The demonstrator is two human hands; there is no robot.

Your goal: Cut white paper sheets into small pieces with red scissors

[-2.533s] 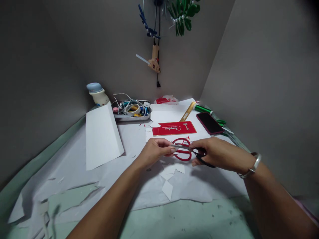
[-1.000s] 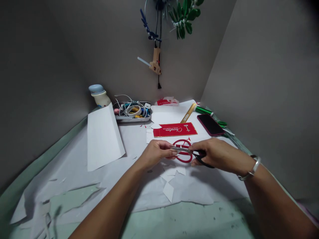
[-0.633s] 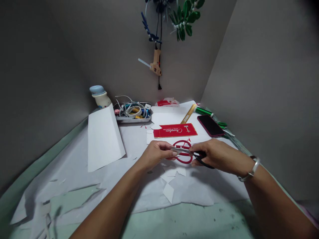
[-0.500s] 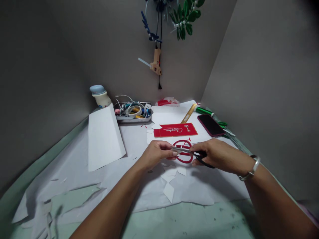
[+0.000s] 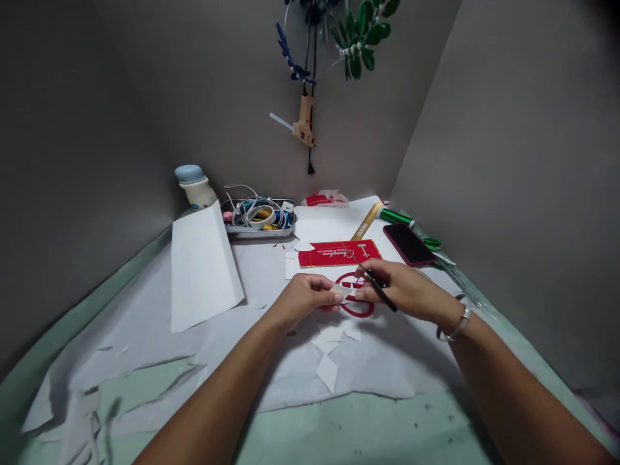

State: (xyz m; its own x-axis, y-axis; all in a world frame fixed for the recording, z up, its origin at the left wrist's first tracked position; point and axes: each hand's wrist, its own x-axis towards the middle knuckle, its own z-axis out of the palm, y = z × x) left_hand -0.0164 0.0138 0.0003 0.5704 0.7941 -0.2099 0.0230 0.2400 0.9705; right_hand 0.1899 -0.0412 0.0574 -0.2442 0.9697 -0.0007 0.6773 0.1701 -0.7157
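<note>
Between the thumb and fingers of my left hand [image 5: 312, 296] is a small white piece of paper [image 5: 345, 292]. My right hand [image 5: 402, 289] is closed around black-handled scissors [image 5: 380, 292], their thin blades pointing up and away over a red card with gold edging [image 5: 334, 254]. The thumb and a finger of this hand reach close to the paper's right end; whether they touch it I cannot tell. Below both hands lies a red ring-shaped cut-out [image 5: 362, 312], partly covered by them. White paper scraps [image 5: 328, 372], one diamond-shaped, rest on the sheet nearer me.
A folded white sheet [image 5: 201, 271] stands at the left, before a capped bottle [image 5: 196, 187]. Behind are a metal tray [image 5: 261, 234] of cords and tape and a hanging glue gun [image 5: 303, 123]. A phone [image 5: 409, 244] and green roll [image 5: 396, 216] lie right.
My right hand has moved left and slightly up, and the scissors have swung from lying across the paper to pointing away from me. My left hand stays in place with the paper.
</note>
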